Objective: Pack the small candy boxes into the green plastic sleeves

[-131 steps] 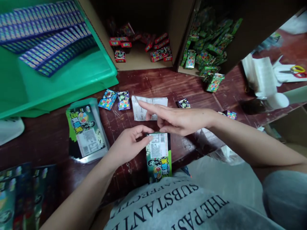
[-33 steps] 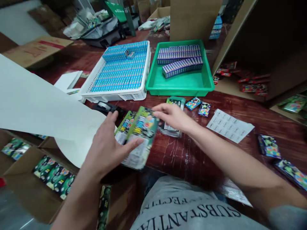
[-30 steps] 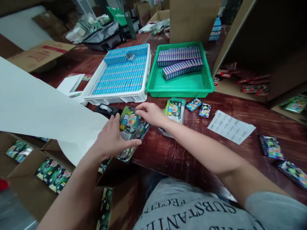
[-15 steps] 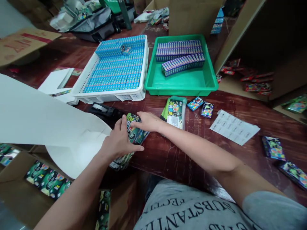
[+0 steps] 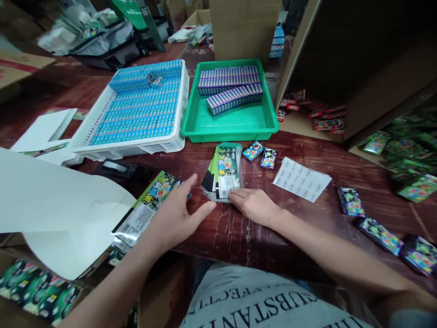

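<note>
My left hand (image 5: 177, 216) rests open, fingers spread, on the right edge of a stack of green and black printed pouches (image 5: 146, 207) lying at the near edge of the dark red table (image 5: 239, 232). My right hand (image 5: 254, 205) lies flat with its fingertips touching the near end of a second small pile of the same pouches (image 5: 223, 173). Neither hand grips anything.
A white crate of blue boxes (image 5: 136, 107) and a green tray with purple boxes (image 5: 232, 98) stand behind. A label sheet (image 5: 302, 178), two small packets (image 5: 261, 154) and more packets (image 5: 378, 228) lie right. Open cardboard boxes (image 5: 314, 114) stand far right; white paper (image 5: 51, 205) lies left.
Both hands set the held pouch down on the left stack. My right hand then moved right to the other pile. The view swung right.
</note>
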Demonstrator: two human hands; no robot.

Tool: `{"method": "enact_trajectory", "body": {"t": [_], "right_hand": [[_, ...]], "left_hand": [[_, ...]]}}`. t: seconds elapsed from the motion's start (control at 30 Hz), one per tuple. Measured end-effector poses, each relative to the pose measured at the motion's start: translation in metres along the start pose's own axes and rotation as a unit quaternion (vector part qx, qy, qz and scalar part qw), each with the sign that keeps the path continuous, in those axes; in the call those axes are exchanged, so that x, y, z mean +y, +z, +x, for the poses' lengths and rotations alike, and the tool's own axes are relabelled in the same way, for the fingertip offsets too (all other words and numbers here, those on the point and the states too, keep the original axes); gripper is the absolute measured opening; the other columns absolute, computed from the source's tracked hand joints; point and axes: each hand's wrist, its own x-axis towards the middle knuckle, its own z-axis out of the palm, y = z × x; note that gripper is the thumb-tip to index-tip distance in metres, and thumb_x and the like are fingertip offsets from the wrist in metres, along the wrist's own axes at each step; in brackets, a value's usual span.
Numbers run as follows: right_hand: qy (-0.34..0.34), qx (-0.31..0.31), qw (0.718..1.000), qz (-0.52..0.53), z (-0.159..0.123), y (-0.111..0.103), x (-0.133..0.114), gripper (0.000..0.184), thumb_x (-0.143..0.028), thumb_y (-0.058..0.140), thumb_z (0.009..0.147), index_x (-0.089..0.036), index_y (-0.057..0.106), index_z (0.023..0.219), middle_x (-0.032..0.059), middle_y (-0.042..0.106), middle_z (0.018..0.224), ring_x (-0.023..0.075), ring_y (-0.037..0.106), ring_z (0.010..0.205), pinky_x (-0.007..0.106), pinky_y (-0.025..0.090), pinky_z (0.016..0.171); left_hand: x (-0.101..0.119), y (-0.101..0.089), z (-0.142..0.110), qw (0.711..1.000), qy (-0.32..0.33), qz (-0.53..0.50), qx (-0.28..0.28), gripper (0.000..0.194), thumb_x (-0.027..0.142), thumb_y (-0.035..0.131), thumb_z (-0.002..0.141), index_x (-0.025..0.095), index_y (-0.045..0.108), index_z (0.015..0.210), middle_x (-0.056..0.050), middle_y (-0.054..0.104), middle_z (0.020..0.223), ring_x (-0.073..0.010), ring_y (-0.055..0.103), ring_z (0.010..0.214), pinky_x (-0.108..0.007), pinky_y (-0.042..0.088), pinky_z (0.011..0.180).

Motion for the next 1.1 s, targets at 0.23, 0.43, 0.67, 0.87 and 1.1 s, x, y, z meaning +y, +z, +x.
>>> {"method": "enact_trajectory", "body": {"t": [0.23,0.43,0.67,0.87,1.1], "right_hand": [[-0.131,0.134,0.972,0.141,-0.066,-0.042,-0.026,0.028,-0.027,0.052,0.106,-0.017,0.067,0.127,0.0077,0.071,0.135,0.0178,0.067,0.125,0.034,0.054,0.111],[0.042,0.161,0.982,0.092,-0.065,-0.065,-0.011,0.048,-0.036,0.055,0.103,-0.012,0.053,0.145,0.0208,0.057,0.145,0.0327,0.055,0.136,0.056,0.053,0.110],[0.073,0.176,0.975,0.116,-0.056,-0.072,-0.006,0.028,-0.026,0.060,0.099,-0.025,0.063,0.127,0.0110,0.070,0.115,0.0276,0.069,0.106,0.048,0.063,0.091],[-0.001,-0.014,0.993,0.115,-0.060,-0.107,-0.010,0.012,-0.023,0.067,0.094,-0.023,0.068,0.082,0.0021,0.071,0.076,0.0220,0.071,0.071,0.043,0.059,0.081],[0.008,0.085,0.965,0.250,-0.071,-0.124,0.005,0.014,-0.035,0.063,0.099,-0.029,0.072,0.107,0.0088,0.071,0.128,0.0254,0.070,0.113,0.051,0.052,0.106]], "left_hand": [[0.025,0.071,0.026,0.849,-0.218,-0.477,-0.057,0.052,0.052,0.081,0.078,0.013,0.070,0.110,-0.015,0.076,0.109,-0.0256,0.072,0.089,-0.039,0.058,0.083],[0.048,0.087,0.013,0.934,-0.014,-0.305,-0.188,0.032,0.046,0.067,0.092,0.015,0.071,0.099,-0.006,0.073,0.096,-0.0214,0.064,0.088,-0.031,0.050,0.082],[0.054,0.082,0.000,0.950,0.046,-0.196,-0.237,0.030,0.042,0.053,0.099,0.016,0.068,0.097,-0.001,0.061,0.082,-0.0174,0.052,0.076,-0.028,0.043,0.073],[0.056,0.078,-0.008,0.936,0.048,-0.219,-0.272,0.020,0.032,0.060,0.093,0.015,0.070,0.094,0.000,0.066,0.085,-0.0169,0.056,0.080,-0.028,0.044,0.078],[0.055,0.074,-0.007,0.900,-0.050,-0.370,-0.224,0.038,0.036,0.083,0.077,0.015,0.074,0.107,-0.008,0.078,0.105,-0.0243,0.071,0.093,-0.036,0.054,0.086]]}}
